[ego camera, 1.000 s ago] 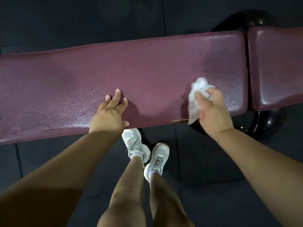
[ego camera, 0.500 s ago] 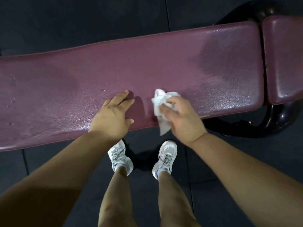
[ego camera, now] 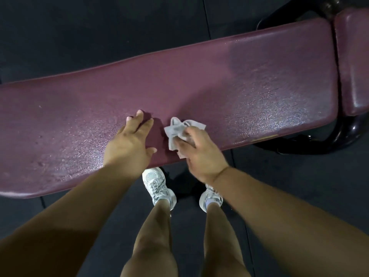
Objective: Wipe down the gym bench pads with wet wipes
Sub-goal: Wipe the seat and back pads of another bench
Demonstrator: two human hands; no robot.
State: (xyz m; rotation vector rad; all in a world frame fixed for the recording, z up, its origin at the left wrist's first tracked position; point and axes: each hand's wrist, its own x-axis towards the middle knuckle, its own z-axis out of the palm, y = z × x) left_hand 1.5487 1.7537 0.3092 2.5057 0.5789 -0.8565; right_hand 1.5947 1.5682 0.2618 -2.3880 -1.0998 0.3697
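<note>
A long maroon bench pad [ego camera: 229, 80] runs across the view, wet and glistening along its near edge. A second, shorter maroon pad [ego camera: 353, 62] adjoins it at the far right. My left hand [ego camera: 130, 144] rests flat on the long pad near its front edge, fingers straight. Just to its right, my right hand [ego camera: 199, 154] grips a crumpled white wet wipe [ego camera: 177, 130] and holds it against the pad's surface near the front edge.
The bench's black metal frame [ego camera: 339, 136] curves out below the pad at the right and behind it at the top right. Dark rubber floor mats [ego camera: 99, 27] surround the bench. My legs and white sneakers [ego camera: 157, 186] stand close to the front edge.
My right hand has carried the wipe leftward along the pad's front edge, from near its right end to beside my left hand. My left hand has stayed on the pad.
</note>
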